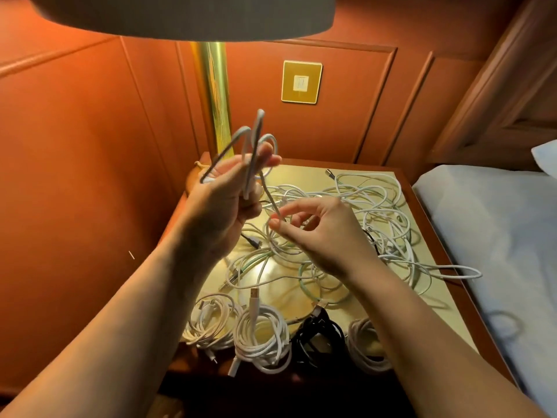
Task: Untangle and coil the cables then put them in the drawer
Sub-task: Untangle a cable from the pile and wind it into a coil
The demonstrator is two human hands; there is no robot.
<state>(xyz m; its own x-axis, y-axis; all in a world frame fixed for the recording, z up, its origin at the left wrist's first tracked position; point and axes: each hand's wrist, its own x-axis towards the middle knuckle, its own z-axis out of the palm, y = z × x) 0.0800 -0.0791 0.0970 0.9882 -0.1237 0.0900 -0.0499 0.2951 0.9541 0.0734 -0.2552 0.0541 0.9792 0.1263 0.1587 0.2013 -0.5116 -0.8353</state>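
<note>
My left hand [226, 194] is raised above the nightstand and grips several loops of a white cable [256, 137] that stick up past its fingers. The same cable runs down to my right hand [319, 233], which pinches it between thumb and forefinger. Under both hands a tangle of white and pale green cables [376, 212] spreads over the nightstand top [434, 297]. Along the front edge lie coiled cables: two white coils [211, 324] [262, 342], a black coil [319, 336] and a beige coil [364, 345]. No drawer is in view.
A brass lamp pole [215, 95] rises at the back left, its shade [187, 16] overhanging the top of the view. A wall switch plate [302, 82] sits on the orange panelled wall. A bed with white sheets [497, 230] adjoins the nightstand on the right.
</note>
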